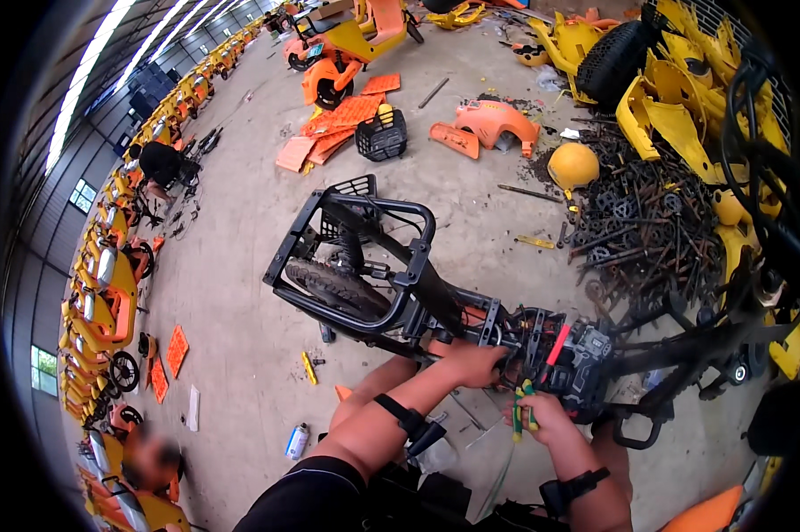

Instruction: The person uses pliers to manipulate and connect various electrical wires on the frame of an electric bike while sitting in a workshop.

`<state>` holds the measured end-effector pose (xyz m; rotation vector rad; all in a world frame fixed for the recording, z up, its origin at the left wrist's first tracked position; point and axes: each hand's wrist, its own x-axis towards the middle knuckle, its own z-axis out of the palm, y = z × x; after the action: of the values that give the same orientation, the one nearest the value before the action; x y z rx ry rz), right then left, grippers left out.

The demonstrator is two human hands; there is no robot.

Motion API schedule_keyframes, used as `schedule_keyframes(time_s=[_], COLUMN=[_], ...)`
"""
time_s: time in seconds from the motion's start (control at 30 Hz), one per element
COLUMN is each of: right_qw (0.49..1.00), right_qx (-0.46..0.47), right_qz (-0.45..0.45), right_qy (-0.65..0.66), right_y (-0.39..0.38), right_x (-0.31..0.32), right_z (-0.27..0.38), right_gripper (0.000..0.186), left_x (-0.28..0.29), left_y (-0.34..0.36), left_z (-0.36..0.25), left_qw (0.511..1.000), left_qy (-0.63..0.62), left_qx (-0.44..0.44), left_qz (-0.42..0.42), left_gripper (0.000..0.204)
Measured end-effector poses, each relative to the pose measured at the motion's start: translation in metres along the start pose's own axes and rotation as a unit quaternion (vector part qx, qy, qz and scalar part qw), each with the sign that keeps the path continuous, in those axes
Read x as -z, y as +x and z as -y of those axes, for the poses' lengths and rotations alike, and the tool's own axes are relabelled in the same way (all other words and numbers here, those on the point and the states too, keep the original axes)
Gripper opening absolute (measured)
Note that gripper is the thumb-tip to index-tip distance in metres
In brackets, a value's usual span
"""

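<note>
A stripped black scooter frame (422, 257) lies in front of me, its rear wheel (338, 288) set inside the tubing. My left hand (475, 363) reaches into the wiring (528, 337) in the middle of the frame. Its fingers curl in among the parts, and what they grip is hidden. In my right hand (546, 417) is a pair of pliers (524, 412) with green and yellow handles, fingers wrapped round them and the head against the wiring. Just beyond lie a red bar (558, 344) and a dark grey, blocky part (588, 350).
Rusty metal parts (648, 222) heap at the right, below yellow body panels (657, 115). Orange panels (338, 120) and a black basket (382, 136) lie ahead. A spray can (297, 441) stands to my left. Yellow scooters (107, 293) line the left wall, where another person (159, 166) crouches.
</note>
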<state>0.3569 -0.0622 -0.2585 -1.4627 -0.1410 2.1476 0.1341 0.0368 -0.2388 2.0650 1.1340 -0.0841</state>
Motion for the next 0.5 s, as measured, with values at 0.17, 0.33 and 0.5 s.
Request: schedule_keyframes(time_s=[0.17,0.33,0.5], right_qw=[0.998,0.998,0.998], right_qx=[-0.024,0.016,0.036], right_qz=[0.047,0.035,0.046], right_qy=[0.041,0.044,0.036], right_y=[-0.012,-0.011,-0.028], right_x=[-0.001,0.003,-0.006], right_z=[-0.007,-0.02,-0.01], right_gripper=[0.026,0.021,0.018], left_x=[0.001,0.043,0.081], left_y=[-0.019,-0.059,-0.1], left_z=[-0.012,-0.07,-0.123], left_qw=[0.995,0.976,0.917], left_qy=[0.088,0.067,0.078], left_qx=[-0.007,-0.068,-0.122], left_qz=[-0.046,-0.198,-0.373], left_gripper=[0.058,0.045,0.038])
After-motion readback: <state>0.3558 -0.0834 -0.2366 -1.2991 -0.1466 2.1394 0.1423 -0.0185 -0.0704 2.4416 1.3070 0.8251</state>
